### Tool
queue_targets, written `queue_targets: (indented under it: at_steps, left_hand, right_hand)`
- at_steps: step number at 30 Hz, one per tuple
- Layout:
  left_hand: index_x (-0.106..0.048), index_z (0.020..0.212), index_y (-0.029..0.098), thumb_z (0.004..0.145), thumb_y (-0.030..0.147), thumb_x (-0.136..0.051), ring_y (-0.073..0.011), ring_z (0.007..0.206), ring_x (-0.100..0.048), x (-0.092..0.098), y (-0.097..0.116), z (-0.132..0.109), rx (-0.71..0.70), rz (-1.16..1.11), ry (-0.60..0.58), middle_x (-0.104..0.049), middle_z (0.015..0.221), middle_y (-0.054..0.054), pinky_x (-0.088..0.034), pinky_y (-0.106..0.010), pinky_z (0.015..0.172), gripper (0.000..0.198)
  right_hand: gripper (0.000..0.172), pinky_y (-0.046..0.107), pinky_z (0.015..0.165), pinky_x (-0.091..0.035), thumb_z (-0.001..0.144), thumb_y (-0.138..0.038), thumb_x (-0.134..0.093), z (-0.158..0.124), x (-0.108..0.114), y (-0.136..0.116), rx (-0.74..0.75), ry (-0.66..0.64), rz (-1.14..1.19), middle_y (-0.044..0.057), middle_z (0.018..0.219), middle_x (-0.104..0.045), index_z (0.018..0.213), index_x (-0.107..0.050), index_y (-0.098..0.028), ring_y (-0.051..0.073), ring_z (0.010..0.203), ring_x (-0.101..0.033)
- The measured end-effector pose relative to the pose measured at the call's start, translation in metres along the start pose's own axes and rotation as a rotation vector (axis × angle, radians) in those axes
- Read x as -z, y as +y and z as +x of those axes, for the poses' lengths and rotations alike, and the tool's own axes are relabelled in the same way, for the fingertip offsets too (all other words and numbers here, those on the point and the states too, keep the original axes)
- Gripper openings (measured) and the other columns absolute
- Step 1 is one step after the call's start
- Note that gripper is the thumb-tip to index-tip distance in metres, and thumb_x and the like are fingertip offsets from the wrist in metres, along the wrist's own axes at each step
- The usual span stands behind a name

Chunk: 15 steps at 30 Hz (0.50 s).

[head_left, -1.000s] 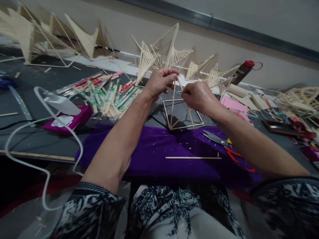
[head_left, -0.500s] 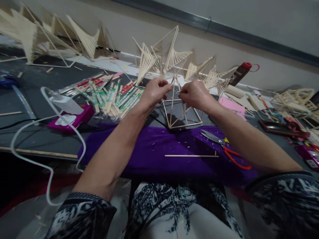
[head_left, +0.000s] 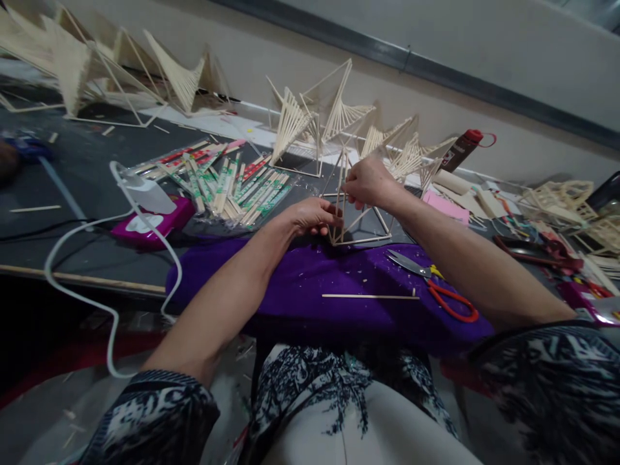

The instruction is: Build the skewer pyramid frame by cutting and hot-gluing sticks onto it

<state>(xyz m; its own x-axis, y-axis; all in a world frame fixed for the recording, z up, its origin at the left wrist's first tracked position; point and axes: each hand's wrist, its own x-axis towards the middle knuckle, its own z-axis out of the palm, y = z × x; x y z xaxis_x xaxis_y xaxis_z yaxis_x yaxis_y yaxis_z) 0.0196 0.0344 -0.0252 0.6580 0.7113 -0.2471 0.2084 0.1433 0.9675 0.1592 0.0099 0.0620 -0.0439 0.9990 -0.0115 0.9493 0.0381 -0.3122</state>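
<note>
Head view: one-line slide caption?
Left hand and right hand at a stick frame, red-handled scissors on purple cloth.

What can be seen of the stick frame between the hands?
The stick frame is an open structure of thin, pale, wooden-looking sticks, slanting up from base sticks to a peak. It stands at the far edge of the purple cloth. The left hand is at its lower left, the right hand higher up; exact contact is unclear.
</note>
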Motion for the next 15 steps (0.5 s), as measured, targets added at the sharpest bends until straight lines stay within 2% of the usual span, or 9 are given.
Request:
queue_targets:
  at_steps: [7, 15]
  left_hand:
    - [-0.066, 0.082, 0.012, 0.058, 0.017, -0.077, -0.0058, 0.039, -0.049, 0.002, -0.006, 0.004, 0.019, 0.07, -0.053, -0.061, 0.058, -0.002, -0.022, -0.016, 0.033, 0.027]
    - [-0.069, 0.079, 0.012, 0.058, 0.021, -0.076, -0.0079, 0.045, -0.054, 0.004, -0.013, 0.007, -0.014, 0.079, -0.088, -0.065, 0.061, -0.005, -0.023, -0.017, 0.036, 0.024]
  right_hand:
    - [0.019, 0.025, 0.051, -0.049, 0.074, -0.012, -0.052, 0.0, -0.004, 0.003, 0.017, 0.02, -0.034, 0.008, 0.05, -0.058, 0.068, -0.068, -0.006, 0.014, 0.048, -0.057]
    - [0.022, 0.029, 0.054, -0.048, 0.073, -0.014, -0.049, 0.006, -0.006, 0.006, 0.028, 0.031, -0.036, 0.011, 0.056, -0.063, 0.067, -0.07, -0.01, 0.017, 0.053, -0.059]
